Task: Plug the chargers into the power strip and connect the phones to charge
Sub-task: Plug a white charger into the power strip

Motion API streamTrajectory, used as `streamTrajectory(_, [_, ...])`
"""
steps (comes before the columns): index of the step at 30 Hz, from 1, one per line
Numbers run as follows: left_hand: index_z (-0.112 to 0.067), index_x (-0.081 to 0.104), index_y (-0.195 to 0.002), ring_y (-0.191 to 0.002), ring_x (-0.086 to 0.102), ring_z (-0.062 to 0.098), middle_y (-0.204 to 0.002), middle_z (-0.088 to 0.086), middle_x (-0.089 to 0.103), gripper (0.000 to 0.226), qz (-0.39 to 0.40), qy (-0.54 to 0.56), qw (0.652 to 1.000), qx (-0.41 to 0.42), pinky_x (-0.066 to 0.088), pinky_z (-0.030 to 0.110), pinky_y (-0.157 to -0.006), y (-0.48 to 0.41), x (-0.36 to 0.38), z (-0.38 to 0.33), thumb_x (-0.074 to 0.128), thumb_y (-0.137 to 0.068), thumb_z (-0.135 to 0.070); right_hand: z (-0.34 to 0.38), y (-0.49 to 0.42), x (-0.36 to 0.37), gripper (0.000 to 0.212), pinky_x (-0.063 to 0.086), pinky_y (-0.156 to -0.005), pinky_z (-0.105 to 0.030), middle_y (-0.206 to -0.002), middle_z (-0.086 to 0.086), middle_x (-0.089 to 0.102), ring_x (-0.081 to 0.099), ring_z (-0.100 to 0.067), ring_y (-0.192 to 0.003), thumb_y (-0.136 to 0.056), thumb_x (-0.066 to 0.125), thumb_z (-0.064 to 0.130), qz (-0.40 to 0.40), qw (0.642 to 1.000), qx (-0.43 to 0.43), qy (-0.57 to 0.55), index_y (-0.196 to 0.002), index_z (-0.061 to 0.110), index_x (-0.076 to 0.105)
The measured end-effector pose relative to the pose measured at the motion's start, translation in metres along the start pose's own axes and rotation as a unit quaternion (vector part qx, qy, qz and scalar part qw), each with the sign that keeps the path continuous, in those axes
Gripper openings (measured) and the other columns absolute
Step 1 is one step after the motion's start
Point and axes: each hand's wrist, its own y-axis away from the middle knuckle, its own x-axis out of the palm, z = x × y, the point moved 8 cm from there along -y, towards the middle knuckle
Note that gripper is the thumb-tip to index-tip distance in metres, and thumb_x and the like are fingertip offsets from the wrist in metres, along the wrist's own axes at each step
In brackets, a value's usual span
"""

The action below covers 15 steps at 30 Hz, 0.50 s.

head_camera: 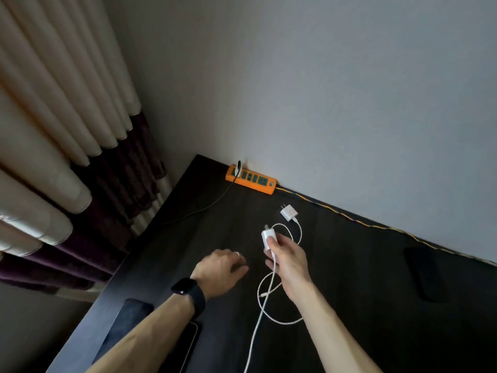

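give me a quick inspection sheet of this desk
surface: dark wood table against a wall
job's things: orange power strip, one black plug in; loose white charger; held charger; dark phone at right; second phone beside left forearm
clutter: dark flat item at lower left
grippers: right hand grips held charger; left hand holds nothing
cables: white cable looped; black cable; braided cord along wall
surroundings: grey wall, cream and purple curtain

Single view: head-worn wide-angle camera, horizon tilted. Looks forward and down over dark table (349, 278) toward wall (349, 90). Forearms enter from bottom edge. Left hand (219, 269) and right hand (289, 261), gripping white charger (266, 238), close, near centre. Orange power strip (251, 179) farther off, against wall. Curtain (53, 130) fills left side.
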Motion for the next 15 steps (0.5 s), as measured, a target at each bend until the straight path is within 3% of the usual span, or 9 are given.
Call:
streamTrajectory(3, [-0.039, 0.045, -0.142, -0.135, 0.041, 0.018, -0.146, -0.007, 0.046, 0.051, -0.01, -0.039, 0.997, -0.07, 0.039, 0.039, -0.109, -0.024, 0.011, 0.048, 0.044, -0.095, -0.058, 0.013, -0.03, 0.003, 0.025, 0.062, -0.072, -0.036, -0.109, 0.001, 0.075, 0.077, -0.021, -0.091, -0.089, 0.076, 0.025, 0.018, 1.0, -0.003, 0.008, -0.113, 0.03, 0.069])
streamTrajectory(7, [-0.039, 0.011, -0.157, -0.153, 0.003, 0.025, -0.168, 0.001, 0.002, 0.072, -0.006, -0.073, 0.987, -0.142, 0.009, 0.051, -0.122, -0.055, 0.043, 0.107, 0.036, -0.094, -0.065, 0.04, -0.083, 0.005, 0.035, 0.058, -0.073, -0.027, -0.106, 0.002, 0.074, 0.074, -0.013, -0.086, -0.09, 0.073, 0.023, -0.026, 0.989, -0.082, 0.124, -0.124, 0.023, 0.066])
streamTrajectory(11, [-0.049, -0.02, -0.15, -0.149, -0.023, 0.022, -0.162, -0.003, -0.028, 0.075, -0.057, -0.099, 0.982, -0.148, -0.011, 0.055, -0.119, -0.077, 0.062, 0.132, 0.013, -0.088, -0.077, 0.078, -0.133, 0.022, 0.045, 0.044, -0.068, -0.003, -0.118, 0.009, 0.064, 0.06, 0.001, -0.089, -0.088, 0.074, 0.022, -0.059, 0.923, -0.199, 0.323, -0.131, 0.023, 0.061])
streamTrajectory(15, [-0.053, -0.02, -0.148, -0.149, -0.024, 0.016, -0.163, -0.009, -0.025, 0.071, -0.127, -0.104, 0.977, -0.133, -0.016, 0.05, -0.12, -0.077, 0.067, 0.137, 0.006, -0.088, -0.079, 0.1, -0.174, 0.054, 0.045, 0.041, -0.087, -0.017, -0.126, -0.004, 0.065, 0.062, -0.016, -0.105, -0.088, 0.074, 0.017, -0.034, 0.837, -0.275, 0.471, -0.13, 0.019, 0.058])
